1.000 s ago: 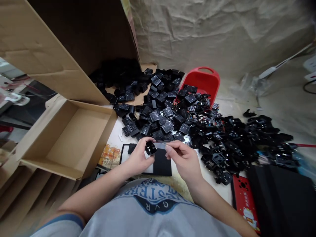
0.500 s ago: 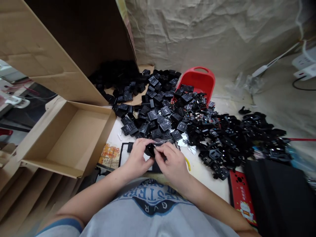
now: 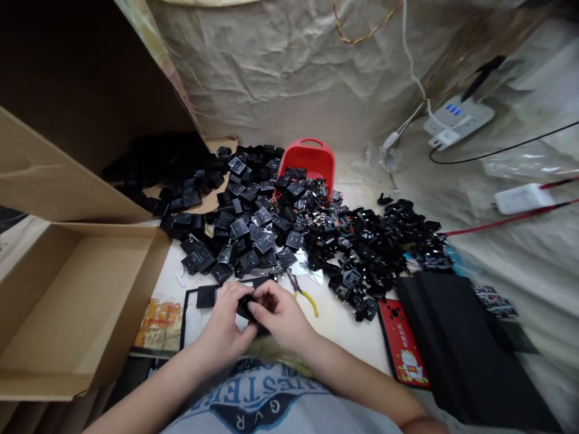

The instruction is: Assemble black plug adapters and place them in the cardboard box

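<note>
Close to my body, my left hand [image 3: 226, 320] is closed around a small black plastic part [image 3: 245, 307]. My right hand [image 3: 281, 318] pinches the same part from the other side, fingertips pressed against it. Fingers cover most of the part, so its exact shape is hidden. Beneath both hands lies a flat black frame [image 3: 183, 322] with a white inside. A black square case [image 3: 207, 296] rests on it, just left of my left hand. Pliers with yellow handles [image 3: 310, 302] lie beyond my right hand.
Black cases [image 3: 239, 228] are heaped ahead, beside a red scoop-like bin [image 3: 312, 158] with circuit boards [image 3: 312, 205] spilling out. Black plug parts [image 3: 398, 235] pile up rightward. A cardboard box [image 3: 108, 271] stands left; a red panel [image 3: 404, 346] and black slab [image 3: 461, 337] lie right.
My view has swung to the right, so everything sits further left in the picture. The pliers show more fully. Both hands still hold the black part, with little change in grip.
</note>
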Demonstrator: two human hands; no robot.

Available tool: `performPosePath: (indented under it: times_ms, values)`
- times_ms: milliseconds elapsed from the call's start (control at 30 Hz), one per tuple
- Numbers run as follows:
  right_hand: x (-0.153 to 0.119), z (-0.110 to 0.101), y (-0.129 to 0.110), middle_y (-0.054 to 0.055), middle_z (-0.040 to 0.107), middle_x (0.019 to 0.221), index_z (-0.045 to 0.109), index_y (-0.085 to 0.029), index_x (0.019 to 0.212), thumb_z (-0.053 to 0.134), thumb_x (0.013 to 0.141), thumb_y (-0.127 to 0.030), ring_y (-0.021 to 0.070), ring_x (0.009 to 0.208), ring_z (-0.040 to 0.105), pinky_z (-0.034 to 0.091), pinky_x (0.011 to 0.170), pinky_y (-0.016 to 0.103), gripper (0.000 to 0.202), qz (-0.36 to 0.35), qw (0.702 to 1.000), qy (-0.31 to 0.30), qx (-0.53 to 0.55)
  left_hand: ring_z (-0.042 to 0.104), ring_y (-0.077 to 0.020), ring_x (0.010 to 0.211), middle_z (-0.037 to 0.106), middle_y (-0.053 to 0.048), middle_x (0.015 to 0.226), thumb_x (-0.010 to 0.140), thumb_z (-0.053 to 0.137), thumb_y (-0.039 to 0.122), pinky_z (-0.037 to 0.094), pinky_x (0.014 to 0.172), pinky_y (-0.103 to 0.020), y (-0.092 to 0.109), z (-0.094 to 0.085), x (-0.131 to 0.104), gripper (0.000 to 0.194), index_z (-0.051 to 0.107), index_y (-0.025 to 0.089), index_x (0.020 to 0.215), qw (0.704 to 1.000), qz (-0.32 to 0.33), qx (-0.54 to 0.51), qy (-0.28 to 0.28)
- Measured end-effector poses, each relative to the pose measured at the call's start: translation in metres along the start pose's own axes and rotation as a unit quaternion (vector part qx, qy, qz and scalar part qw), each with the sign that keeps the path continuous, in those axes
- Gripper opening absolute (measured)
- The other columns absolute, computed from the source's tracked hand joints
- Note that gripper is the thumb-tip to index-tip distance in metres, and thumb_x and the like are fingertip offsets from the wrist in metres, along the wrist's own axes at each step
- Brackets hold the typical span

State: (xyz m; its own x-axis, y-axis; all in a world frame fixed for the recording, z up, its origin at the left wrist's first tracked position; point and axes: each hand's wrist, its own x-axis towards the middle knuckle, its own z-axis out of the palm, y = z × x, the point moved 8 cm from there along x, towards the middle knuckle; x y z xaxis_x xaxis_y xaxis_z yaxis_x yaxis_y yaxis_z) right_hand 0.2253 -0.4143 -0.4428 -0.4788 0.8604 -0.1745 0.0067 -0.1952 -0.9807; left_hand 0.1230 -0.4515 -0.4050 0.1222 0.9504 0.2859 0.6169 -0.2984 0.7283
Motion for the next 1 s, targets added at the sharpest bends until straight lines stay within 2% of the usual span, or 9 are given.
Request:
performPosePath:
  times_ms: [100,133,167,267,367,533,667,867,1000]
  values:
    - [0.019,-0.039,-0.006,-0.002,0.062,0.071,0.062,-0.023,0.087,0.063,0.083,-0.040,0.0148,0.062,0.057,0.046,0.058,0.026,0.018,-0.017,0.996,0.001,-0.085,0.055,-0.0235,0.101,0.055,-0.007,0.106,0.078,0.058,0.012,0.049,0.090,-0.043,-0.011,0.004,0.013,0.041,0.047,0.024,0.115,0.999,-0.034,-0.011,-0.010]
    - [0.028,-0.062,-0.014,0.000,0.065,0.073,0.064,-0.022,0.087,0.057,0.087,-0.040,0.0162,0.065,0.060,0.048,0.060,0.027,0.019,-0.038,0.986,0.038,-0.160,0.055,-0.0238,0.105,0.055,-0.007,0.110,0.080,0.060,0.014,0.048,0.093,-0.044,-0.015,0.003,0.017,0.039,0.048,0.024,0.116,0.999,-0.049,-0.015,-0.007]
    - [0.038,-0.090,-0.027,0.001,0.067,0.077,0.065,-0.023,0.085,0.051,0.091,-0.040,0.0174,0.070,0.062,0.051,0.065,0.029,0.023,-0.068,0.956,0.106,-0.266,0.055,-0.0242,0.108,0.056,-0.008,0.114,0.082,0.061,0.017,0.047,0.097,-0.045,-0.019,0.001,0.021,0.038,0.049,0.024,0.117,0.998,-0.064,-0.021,-0.004]
    - [0.075,-0.151,-0.051,0.008,0.068,0.103,0.068,-0.021,0.098,0.047,0.093,-0.030,0.0247,0.100,0.061,0.046,0.092,0.041,0.023,-0.072,0.910,0.193,-0.359,0.056,-0.0245,0.115,0.057,-0.009,0.121,0.085,0.060,0.020,0.043,0.103,-0.047,-0.029,0.000,0.029,0.038,0.051,0.025,0.121,0.993,-0.101,-0.052,-0.018]
    - [0.119,-0.174,-0.060,0.012,0.065,0.111,0.070,-0.018,0.104,0.048,0.090,-0.017,0.0279,0.110,0.058,0.040,0.100,0.042,0.026,-0.050,0.876,0.189,-0.440,0.057,-0.0241,0.116,0.058,-0.009,0.123,0.086,0.059,0.020,0.044,0.104,-0.046,-0.031,0.005,0.030,0.040,0.049,0.024,0.124,0.989,-0.114,-0.082,-0.043]
    - [0.172,-0.156,-0.044,0.014,0.063,0.111,0.072,-0.017,0.100,0.068,0.070,-0.006,0.0302,0.101,0.062,0.045,0.090,0.038,0.032,-0.008,0.842,0.121,-0.526,0.057,-0.0224,0.112,0.058,-0.008,0.118,0.083,0.057,0.014,0.046,0.100,-0.043,-0.026,0.006,0.024,0.039,0.049,0.024,0.120,0.992,-0.082,-0.072,-0.055]
    - [0.178,-0.148,-0.038,0.014,0.063,0.105,0.070,-0.016,0.096,0.070,0.068,-0.007,0.0297,0.096,0.063,0.046,0.085,0.039,0.029,-0.014,0.828,0.115,-0.549,0.058,-0.0222,0.106,0.058,-0.008,0.113,0.082,0.056,0.014,0.048,0.095,-0.041,-0.031,-0.005,0.015,0.038,0.049,0.024,0.118,0.993,-0.089,-0.066,-0.030]
    - [0.135,-0.151,-0.063,0.007,0.063,0.093,0.061,-0.015,0.112,0.057,0.079,-0.012,0.0214,0.085,0.062,0.050,0.080,0.036,0.033,-0.085,0.833,0.171,-0.520,0.060,-0.0198,0.094,0.061,-0.005,0.104,0.078,0.060,0.020,0.049,0.087,-0.035,-0.051,-0.017,0.001,0.040,0.050,0.023,0.116,0.977,-0.167,-0.134,0.005]
    - [0.083,-0.098,-0.068,0.005,0.060,0.094,0.064,-0.019,0.094,0.053,0.081,-0.013,0.0179,0.085,0.061,0.052,0.077,0.031,0.018,-0.183,0.850,0.128,-0.477,0.059,-0.0177,0.072,0.065,-0.002,0.078,0.080,0.058,0.036,0.048,0.067,-0.029,-0.062,-0.008,0.003,0.019,0.064,0.020,0.089,0.925,-0.254,-0.281,-0.020]
